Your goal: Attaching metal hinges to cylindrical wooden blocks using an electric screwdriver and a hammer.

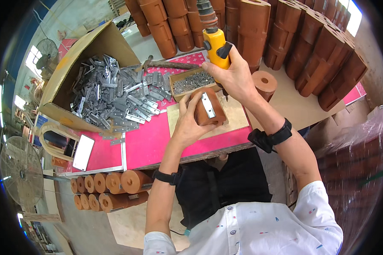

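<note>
From my end, I have the left hand (186,120) curled around a brown cylinder (203,117), pinching it between fingers and thumb above the wooden board (238,122) on the pink surface (151,142); whether it bears on the board I cannot tell. A bright metal plate (208,105) lies along its upturned side. The right hand (234,74) is wrapped around a yellow power driver (217,46), bit (226,96) pointing down just beside the cylinder.

My chief worry is rolling: a curved body steadied by one hand could twist under driver torque. If the bit skids off the plate, it may gouge the cylinder or catch the left fingers (they sit uncomfortably near). The plate could also creep askew if nothing fastens it. A careless swing might knock the open box (172,85), scattering its screws (193,82).
</note>
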Tool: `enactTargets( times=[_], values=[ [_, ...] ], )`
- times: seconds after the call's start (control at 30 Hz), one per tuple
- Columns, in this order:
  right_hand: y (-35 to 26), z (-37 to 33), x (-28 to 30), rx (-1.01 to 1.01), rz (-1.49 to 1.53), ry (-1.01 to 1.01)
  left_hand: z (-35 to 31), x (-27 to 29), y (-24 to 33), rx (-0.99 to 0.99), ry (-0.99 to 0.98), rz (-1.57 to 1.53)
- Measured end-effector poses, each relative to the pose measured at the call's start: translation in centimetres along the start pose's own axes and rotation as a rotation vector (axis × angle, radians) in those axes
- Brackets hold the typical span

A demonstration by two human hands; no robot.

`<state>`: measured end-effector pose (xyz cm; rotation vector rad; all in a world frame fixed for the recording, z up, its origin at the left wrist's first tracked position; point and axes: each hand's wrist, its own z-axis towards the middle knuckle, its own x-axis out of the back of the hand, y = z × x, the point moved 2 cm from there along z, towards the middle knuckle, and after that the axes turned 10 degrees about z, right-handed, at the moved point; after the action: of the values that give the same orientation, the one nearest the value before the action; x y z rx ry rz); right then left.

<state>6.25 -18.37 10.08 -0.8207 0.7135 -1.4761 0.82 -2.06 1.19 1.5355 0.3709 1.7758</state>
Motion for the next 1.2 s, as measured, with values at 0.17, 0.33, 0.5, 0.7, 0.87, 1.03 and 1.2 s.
enactTargets(
  times=[0.17, 0.33, 0.5, 0.7, 0.87, 1.03, 1.2],
  values=[
    [0.6, 0.9, -0.5, 0.02, -0.078, -0.012, -0.1, 0.3, 0.5, 0.075, 0.03, -0.158],
    [1.5, 0.8, 0.2, 0.004, -0.018, -0.009, -1.3, 1.6, 2.7, 0.266, -0.076, -0.421],
    [2.4, -1.5, 1.3, -0.061, 0.12, 0.041, -1.9, 2.1, 2.7, 0.241, -0.149, -0.482],
    [1.4, -8.2, 1.7, -0.22, 0.28, -0.167, -2.2, 1.2, 2.8, 0.222, -0.094, -0.677],
    [1.9, -10.3, 0.3, -0.171, 0.28, -0.155, -2.3, -0.4, 2.5, 0.177, -0.064, -0.781],
    [2.4, -10.5, -0.7, -0.28, 0.417, -0.03, -3.3, -0.6, 2.0, -0.075, 0.144, -0.024],
    [2.4, -10.3, -1.0, -0.187, 0.321, -0.128, -4.1, -2.6, 0.6, -0.05, -0.003, -0.683]
  ],
)
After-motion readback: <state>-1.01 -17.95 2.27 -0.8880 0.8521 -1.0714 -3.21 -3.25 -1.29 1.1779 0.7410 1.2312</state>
